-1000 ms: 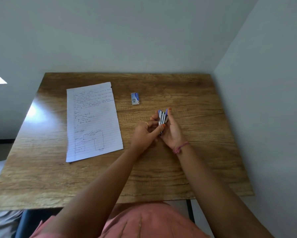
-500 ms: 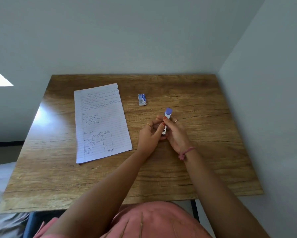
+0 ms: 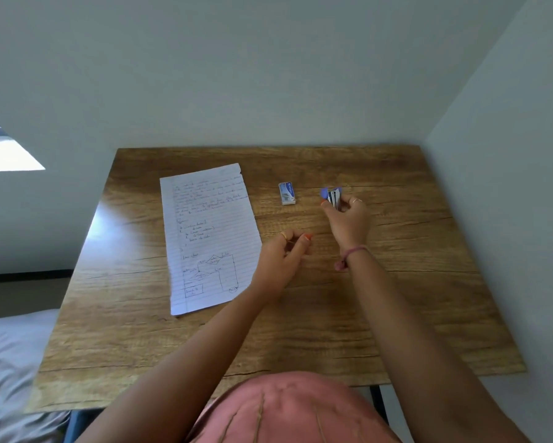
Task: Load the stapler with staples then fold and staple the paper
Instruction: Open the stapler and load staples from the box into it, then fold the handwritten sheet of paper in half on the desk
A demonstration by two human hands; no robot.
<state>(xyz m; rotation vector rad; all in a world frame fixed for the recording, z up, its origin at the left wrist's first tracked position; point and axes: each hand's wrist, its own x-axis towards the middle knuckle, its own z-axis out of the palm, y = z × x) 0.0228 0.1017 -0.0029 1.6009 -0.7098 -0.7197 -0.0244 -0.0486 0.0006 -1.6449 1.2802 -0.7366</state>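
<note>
My right hand (image 3: 347,220) grips a small blue stapler (image 3: 332,196), swung open with its metal channel showing, low over the table's far middle. A small blue-and-white staple box (image 3: 287,194) lies on the wood just left of the stapler. My left hand (image 3: 283,255) hovers nearer to me, its fingers loosely curled and holding nothing that I can see, beside the right edge of the paper. The lined sheet (image 3: 208,235) with handwriting and a flowchart lies flat on the left half of the wooden table (image 3: 396,298).
Walls stand close behind the table and along its right side. A grey bed surface (image 3: 9,362) lies to the lower left. A black table leg (image 3: 379,401) shows under the near edge.
My hands have separated: the right one carried the stapler away toward the far side, near the staple box, and it is swung open again. The left hand let go and drew back left.
</note>
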